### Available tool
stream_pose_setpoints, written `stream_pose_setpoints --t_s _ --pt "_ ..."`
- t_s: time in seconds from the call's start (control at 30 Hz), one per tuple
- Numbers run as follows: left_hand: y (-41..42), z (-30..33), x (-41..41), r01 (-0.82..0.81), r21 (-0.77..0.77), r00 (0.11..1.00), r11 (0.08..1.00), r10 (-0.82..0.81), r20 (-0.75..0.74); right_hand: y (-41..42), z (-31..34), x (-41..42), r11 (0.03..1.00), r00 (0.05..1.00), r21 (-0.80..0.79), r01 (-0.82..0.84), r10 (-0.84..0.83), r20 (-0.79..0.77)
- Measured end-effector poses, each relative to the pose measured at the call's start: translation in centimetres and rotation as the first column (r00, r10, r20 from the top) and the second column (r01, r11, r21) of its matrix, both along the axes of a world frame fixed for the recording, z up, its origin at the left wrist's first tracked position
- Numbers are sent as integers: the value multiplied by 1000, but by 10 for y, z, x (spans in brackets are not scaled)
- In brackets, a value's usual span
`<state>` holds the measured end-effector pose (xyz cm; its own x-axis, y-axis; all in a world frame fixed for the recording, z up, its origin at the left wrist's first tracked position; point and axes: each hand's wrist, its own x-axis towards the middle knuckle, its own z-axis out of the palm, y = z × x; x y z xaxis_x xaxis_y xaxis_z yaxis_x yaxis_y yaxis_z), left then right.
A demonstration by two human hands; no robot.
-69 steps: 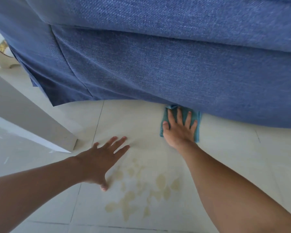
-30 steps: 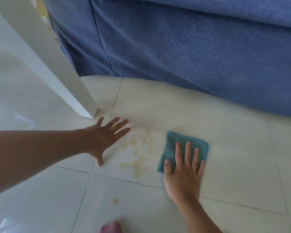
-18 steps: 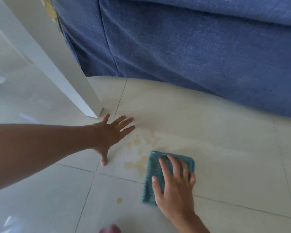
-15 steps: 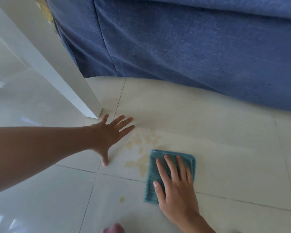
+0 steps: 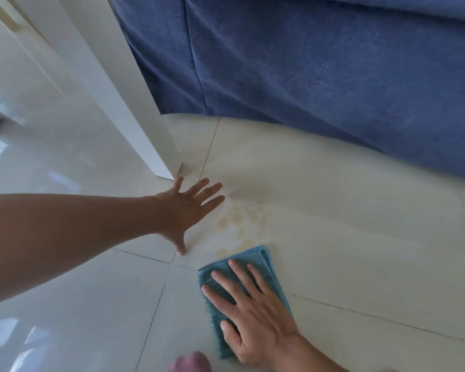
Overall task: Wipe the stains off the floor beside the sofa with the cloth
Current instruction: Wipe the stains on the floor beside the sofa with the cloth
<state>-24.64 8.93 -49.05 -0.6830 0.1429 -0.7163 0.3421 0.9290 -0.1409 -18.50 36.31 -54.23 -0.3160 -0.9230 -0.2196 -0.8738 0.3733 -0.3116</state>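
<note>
A folded teal cloth lies flat on the pale tiled floor. My right hand presses down on it with fingers spread, covering most of it. Yellowish stains mark the tile just beyond the cloth, between it and my left hand. That hand rests flat on the floor with fingers apart, holding nothing. The blue fabric sofa rises behind the stains.
A white furniture leg stands on the floor just beyond my left hand's fingertips, next to the sofa's corner. A knee or toe shows at the bottom edge. Grout lines cross the tiles near the cloth.
My right hand has dragged the cloth from under the sofa's edge back towards me, across the stains, and now left of them. The stains look fainter. My left hand stays planted.
</note>
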Motion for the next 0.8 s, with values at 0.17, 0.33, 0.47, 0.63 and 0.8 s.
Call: stream_pose_setpoints --t_s 0.17,0.33,0.47,0.63,0.8 --pt "-11 1 9 -3 1 999 1000 3 32 -24 1 3 980 980 -24 -195 196 23" --pt "-14 -1 14 27 -9 999 1000 -27 34 31 0 -20 970 970 15 -244 244 7" --pt "-10 -1 3 -12 4 1000 1000 12 17 7 -1 -30 999 999 24 28 -27 -41" --pt "-6 0 -8 -104 96 995 990 104 4 -23 -4 9 958 958 -8 287 -287 2" --pt "-7 -3 -11 -140 161 990 977 141 5 43 -10 1 924 924 -59 379 -381 -29"
